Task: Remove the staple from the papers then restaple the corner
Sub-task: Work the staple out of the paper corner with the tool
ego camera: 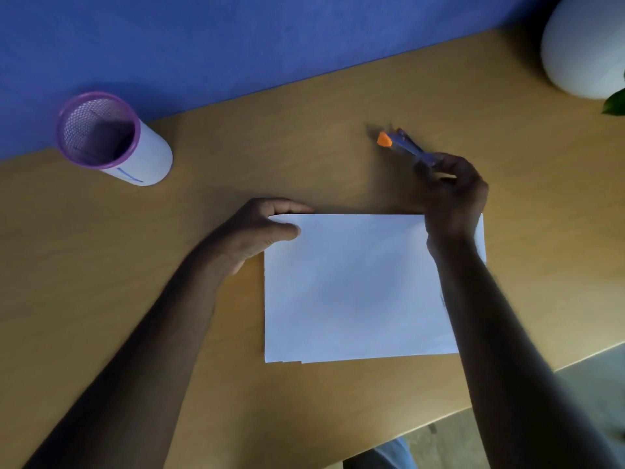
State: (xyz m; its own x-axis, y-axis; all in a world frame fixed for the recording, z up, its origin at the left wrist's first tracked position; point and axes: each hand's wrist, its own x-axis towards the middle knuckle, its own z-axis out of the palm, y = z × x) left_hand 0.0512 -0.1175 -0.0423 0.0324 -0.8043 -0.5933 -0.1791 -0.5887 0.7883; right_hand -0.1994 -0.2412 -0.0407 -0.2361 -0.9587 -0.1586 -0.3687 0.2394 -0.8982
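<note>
no staple shows either way: left hand [267, 228] pinches the papers [355, 286] corner, right hand [453, 194] fingers clamp a blurred blue-orange tool [402, 145], so progress is unclear.

Single head view looks steeply down, close over the desk [304, 157], edges perhaps wide-angle warped.

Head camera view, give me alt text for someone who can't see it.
A person's left hand pins the top left corner of a stack of white papers on a wooden desk while the right hand holds a blue and orange tool beyond them. A purple mesh cup stands far left.
</note>
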